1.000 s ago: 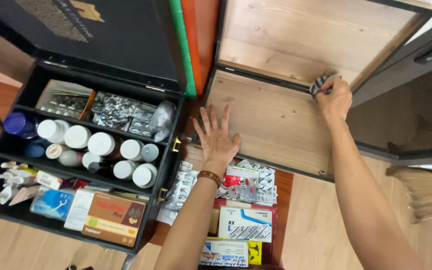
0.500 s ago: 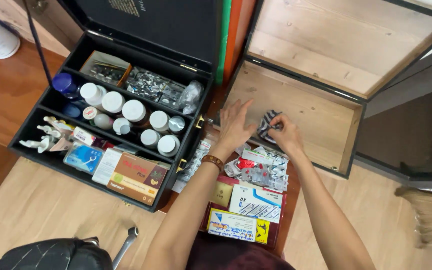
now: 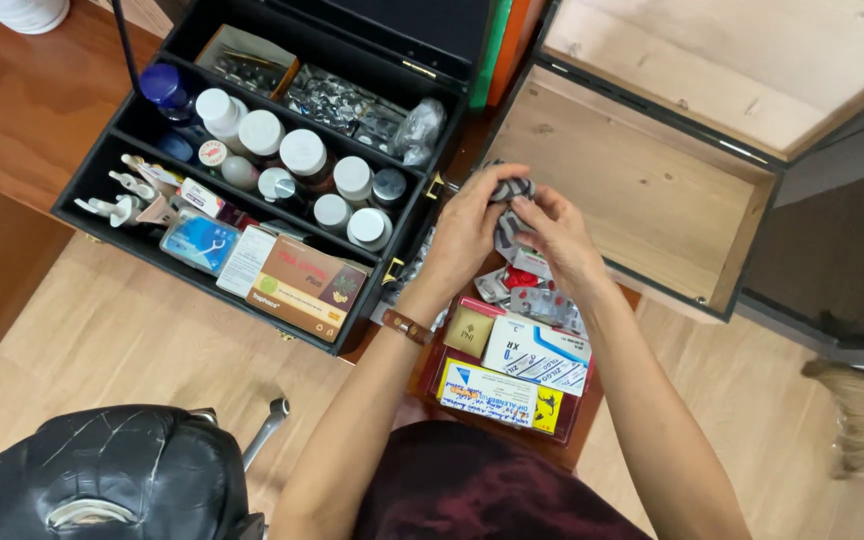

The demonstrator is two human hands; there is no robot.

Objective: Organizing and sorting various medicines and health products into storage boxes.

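Above medicine packs [image 3: 522, 350], both hands now clamp the striped cloth [image 3: 510, 192], lifted from the wooden box [image 3: 632, 190].

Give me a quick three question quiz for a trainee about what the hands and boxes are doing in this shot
1. True or false: both hands hold the striped grey-and-white cloth.
2. Which box is bare inside: A the black compartmented case, or B the pale wooden box?
3. Fill in: the left hand wears a brown ____ at the wrist.

Key: 1 true, the right hand grips it too. 2 B. 3 wristband.
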